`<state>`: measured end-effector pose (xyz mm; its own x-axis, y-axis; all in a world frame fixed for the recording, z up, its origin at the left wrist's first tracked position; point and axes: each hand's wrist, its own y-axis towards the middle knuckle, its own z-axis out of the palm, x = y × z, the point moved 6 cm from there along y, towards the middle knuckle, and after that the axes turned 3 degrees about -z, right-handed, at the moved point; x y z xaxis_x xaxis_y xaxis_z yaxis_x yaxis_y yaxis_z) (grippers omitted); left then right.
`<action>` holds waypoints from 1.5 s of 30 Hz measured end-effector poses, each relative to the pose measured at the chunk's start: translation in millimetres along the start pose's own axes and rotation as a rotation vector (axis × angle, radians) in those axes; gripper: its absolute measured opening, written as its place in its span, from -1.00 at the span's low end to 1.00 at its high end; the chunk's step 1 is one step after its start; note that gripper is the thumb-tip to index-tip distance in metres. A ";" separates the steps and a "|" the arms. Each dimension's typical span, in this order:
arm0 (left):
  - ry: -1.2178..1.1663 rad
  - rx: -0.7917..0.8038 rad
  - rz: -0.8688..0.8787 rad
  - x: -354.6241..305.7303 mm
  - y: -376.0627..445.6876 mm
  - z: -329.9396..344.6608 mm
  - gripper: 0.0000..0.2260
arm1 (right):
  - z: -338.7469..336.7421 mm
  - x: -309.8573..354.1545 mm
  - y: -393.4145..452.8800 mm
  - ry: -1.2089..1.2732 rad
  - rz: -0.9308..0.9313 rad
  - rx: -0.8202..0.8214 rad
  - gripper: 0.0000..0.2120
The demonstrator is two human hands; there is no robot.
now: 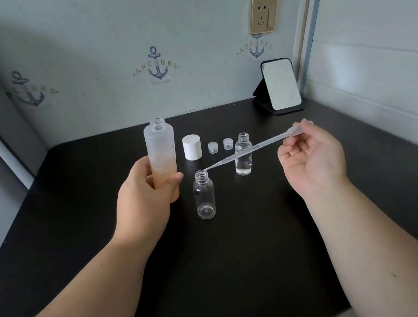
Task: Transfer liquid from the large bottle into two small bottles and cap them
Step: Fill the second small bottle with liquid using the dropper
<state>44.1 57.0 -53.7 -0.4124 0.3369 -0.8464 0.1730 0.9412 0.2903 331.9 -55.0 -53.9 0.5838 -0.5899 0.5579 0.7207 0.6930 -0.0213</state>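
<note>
My left hand [144,195] grips the lower part of the large frosted bottle [161,149], which stands upright and uncapped on the black table [245,261]. My right hand [310,154] pinches the bulb of a clear plastic pipette [250,150]; its tip sits at the mouth of the near small clear bottle [204,195], which looks almost empty. A second small bottle [243,157] stands behind it with clear liquid in its lower part. Both small bottles are uncapped. The white large cap [192,147] and two small clear caps [212,147] [228,143] stand in a row behind.
A small standing mirror [280,85] on a black base is at the table's back right corner. A wall with anchor prints and a socket [263,14] runs behind the table; a white panelled wall closes the right side.
</note>
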 end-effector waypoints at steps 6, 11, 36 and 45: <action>-0.006 0.005 -0.022 3.9 2.4 1.4 -0.58 | 1.2 -0.5 -0.3 -0.013 0.010 0.005 -0.68; 0.002 0.012 -0.028 2.5 3.2 2.7 -0.50 | 1.9 -1.2 -0.3 -0.012 0.013 0.016 -0.69; 0.061 0.316 0.287 -34.3 -34.7 5.7 -0.67 | 2.6 -2.0 0.8 -0.062 0.002 0.062 -0.72; 0.187 0.389 0.217 -26.3 -29.9 21.6 -0.66 | 1.5 -2.2 2.2 -0.037 0.007 0.048 -0.75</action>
<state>69.1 19.4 -49.7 -0.4777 0.5570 -0.6794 0.5801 0.7808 0.2322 331.6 -51.6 -54.0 0.5740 -0.5701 0.5878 0.6974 0.7166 0.0140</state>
